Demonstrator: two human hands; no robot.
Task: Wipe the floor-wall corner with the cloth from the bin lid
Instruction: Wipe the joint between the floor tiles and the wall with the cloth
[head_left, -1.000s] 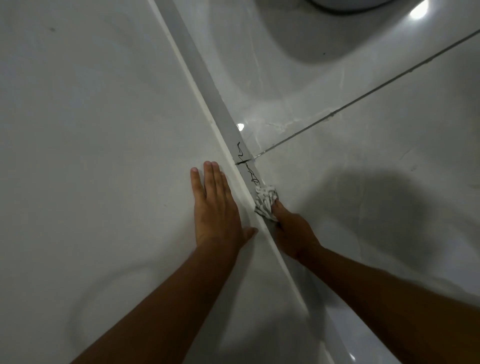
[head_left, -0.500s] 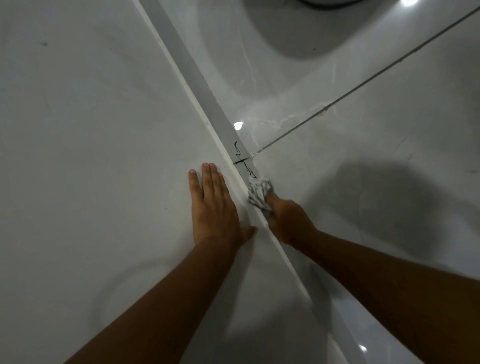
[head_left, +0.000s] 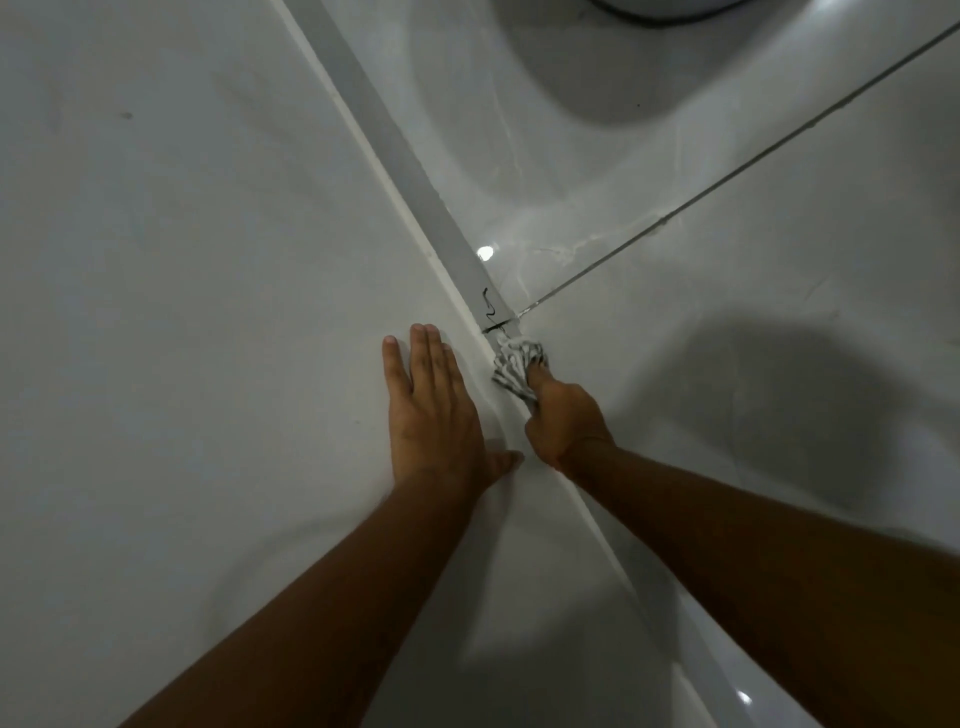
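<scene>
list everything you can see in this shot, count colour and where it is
patterned grey and white cloth: one, bunched in the right hand, pressed on the strip at the floor-wall corner
plain white wall: one, pale, fills the left half
grey skirting strip: one, runs diagonally from the top centre down to the hands
black scribble marks: a few thin lines, on the strip just beyond the cloth
glossy white marble-look floor tiles: at least two, right half
dark grout line: one, runs from the strip up to the right edge
rounded white object: one, top edge, mostly cut off, cannot tell what it is
left hand: one, open, flat on the wall
right hand: one, closed around the cloth
</scene>
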